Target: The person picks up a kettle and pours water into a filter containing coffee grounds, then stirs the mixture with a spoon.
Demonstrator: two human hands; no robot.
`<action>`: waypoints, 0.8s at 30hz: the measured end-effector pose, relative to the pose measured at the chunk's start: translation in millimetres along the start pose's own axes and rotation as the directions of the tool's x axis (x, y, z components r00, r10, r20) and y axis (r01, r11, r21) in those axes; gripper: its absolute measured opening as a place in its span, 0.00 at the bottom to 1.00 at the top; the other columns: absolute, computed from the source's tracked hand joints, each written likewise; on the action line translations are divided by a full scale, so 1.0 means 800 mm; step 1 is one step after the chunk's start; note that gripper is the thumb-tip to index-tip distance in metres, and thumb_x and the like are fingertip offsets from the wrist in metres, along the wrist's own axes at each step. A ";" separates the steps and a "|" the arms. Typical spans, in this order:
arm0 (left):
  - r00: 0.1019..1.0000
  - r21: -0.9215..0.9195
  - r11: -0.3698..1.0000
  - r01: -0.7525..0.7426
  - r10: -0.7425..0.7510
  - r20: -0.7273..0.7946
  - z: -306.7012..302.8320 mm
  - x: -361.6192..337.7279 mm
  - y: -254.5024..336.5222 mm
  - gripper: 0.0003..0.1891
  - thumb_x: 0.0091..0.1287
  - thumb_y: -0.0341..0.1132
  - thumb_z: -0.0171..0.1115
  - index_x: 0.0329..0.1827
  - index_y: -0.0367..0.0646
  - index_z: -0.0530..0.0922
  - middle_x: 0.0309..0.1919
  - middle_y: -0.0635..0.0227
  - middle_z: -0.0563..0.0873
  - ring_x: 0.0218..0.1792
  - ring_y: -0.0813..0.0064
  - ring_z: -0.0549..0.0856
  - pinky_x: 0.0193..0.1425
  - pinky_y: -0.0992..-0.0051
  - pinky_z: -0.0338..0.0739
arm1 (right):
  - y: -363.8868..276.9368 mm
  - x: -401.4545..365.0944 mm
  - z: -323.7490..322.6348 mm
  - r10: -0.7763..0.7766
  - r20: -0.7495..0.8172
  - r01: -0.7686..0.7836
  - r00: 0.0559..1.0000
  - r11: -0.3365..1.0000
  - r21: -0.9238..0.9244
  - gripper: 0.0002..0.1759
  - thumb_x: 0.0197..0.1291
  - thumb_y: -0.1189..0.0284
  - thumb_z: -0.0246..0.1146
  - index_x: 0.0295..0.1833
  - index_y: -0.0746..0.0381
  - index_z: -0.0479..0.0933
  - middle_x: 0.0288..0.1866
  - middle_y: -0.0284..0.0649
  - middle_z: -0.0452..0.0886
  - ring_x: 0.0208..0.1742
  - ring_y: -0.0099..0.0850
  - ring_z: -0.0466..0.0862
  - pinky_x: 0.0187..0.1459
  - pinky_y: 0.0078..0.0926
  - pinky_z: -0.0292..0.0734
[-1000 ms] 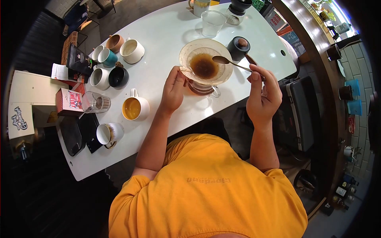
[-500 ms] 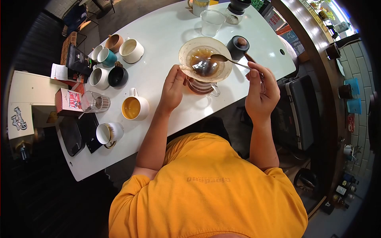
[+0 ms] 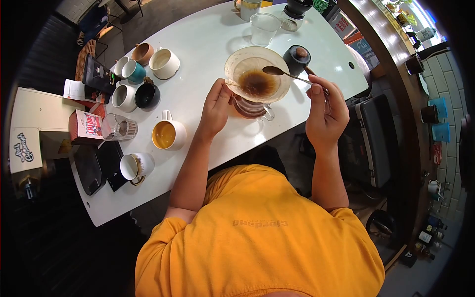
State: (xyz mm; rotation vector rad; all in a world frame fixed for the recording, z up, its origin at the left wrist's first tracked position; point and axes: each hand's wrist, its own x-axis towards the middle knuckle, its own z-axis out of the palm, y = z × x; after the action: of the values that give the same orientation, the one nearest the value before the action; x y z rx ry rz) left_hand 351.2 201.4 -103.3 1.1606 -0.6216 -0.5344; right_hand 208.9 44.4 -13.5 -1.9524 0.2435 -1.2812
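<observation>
A paper coffee filter (image 3: 236,63) lines a coffee dripper on top of a glass server (image 3: 250,109) with dark coffee in it. Wet brown coffee (image 3: 258,83) lies in the bottom of the filter. My left hand (image 3: 216,110) is closed on the dripper's left edge, by the paper's seam; the exact grip is partly hidden. Between the fingers and thumb of my right hand (image 3: 327,114) is a metal spoon (image 3: 292,76). Its bowl hovers over the right part of the filter, above the coffee.
A dark lidded canister (image 3: 297,63) stands just behind the spoon. Farther back are a clear plastic cup (image 3: 263,32) and a coffee grinder (image 3: 293,20). On the left are a mug of yellow-brown liquid (image 3: 168,134), several other cups, a glass tumbler (image 3: 120,127) and a phone (image 3: 89,171).
The liquid in the filter has sunk; its shiny, bubbly surface has given way to a smaller brown pool. Both hands and the spoon have hardly moved.
</observation>
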 end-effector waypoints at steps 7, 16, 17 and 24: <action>1.000 0.017 1.000 0.009 -0.009 0.006 0.001 0.000 0.002 0.12 0.77 0.38 0.42 0.39 0.41 0.71 0.29 0.76 0.74 0.31 0.86 0.67 0.39 0.84 0.65 | 0.001 0.001 0.002 0.003 0.004 -0.003 1.000 1.000 0.013 0.06 0.61 0.81 0.61 0.43 0.68 0.81 0.31 0.39 0.81 0.29 0.21 0.78 0.30 0.16 0.69; 1.000 0.010 1.000 0.018 -0.018 -0.004 0.003 -0.002 0.006 0.12 0.77 0.38 0.42 0.39 0.41 0.71 0.28 0.78 0.69 0.31 0.86 0.67 0.39 0.83 0.65 | 0.000 0.001 0.003 0.016 0.014 -0.016 1.000 1.000 0.001 0.06 0.61 0.81 0.61 0.43 0.68 0.80 0.31 0.38 0.80 0.29 0.21 0.78 0.30 0.16 0.69; 1.000 0.007 1.000 0.009 -0.009 0.000 0.002 -0.001 0.005 0.13 0.77 0.38 0.42 0.39 0.42 0.71 0.28 0.77 0.71 0.31 0.86 0.67 0.39 0.83 0.65 | 0.000 0.001 0.002 0.015 0.014 -0.015 1.000 1.000 0.001 0.06 0.61 0.81 0.61 0.43 0.68 0.80 0.31 0.38 0.80 0.29 0.21 0.78 0.30 0.16 0.69; 1.000 0.016 1.000 -0.010 0.010 -0.006 0.006 -0.002 0.003 0.13 0.77 0.39 0.42 0.38 0.42 0.71 0.28 0.77 0.72 0.31 0.86 0.67 0.39 0.83 0.65 | 0.001 -0.001 0.001 0.014 0.010 -0.014 1.000 1.000 -0.002 0.06 0.61 0.81 0.60 0.43 0.68 0.80 0.31 0.38 0.81 0.29 0.21 0.78 0.30 0.16 0.69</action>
State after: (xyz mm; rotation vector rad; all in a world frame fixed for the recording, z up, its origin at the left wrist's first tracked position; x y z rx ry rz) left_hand 346.8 199.9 -99.8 1.1732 -0.6274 -0.5178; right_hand 209.3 44.4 -14.6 -1.9556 0.2533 -1.2619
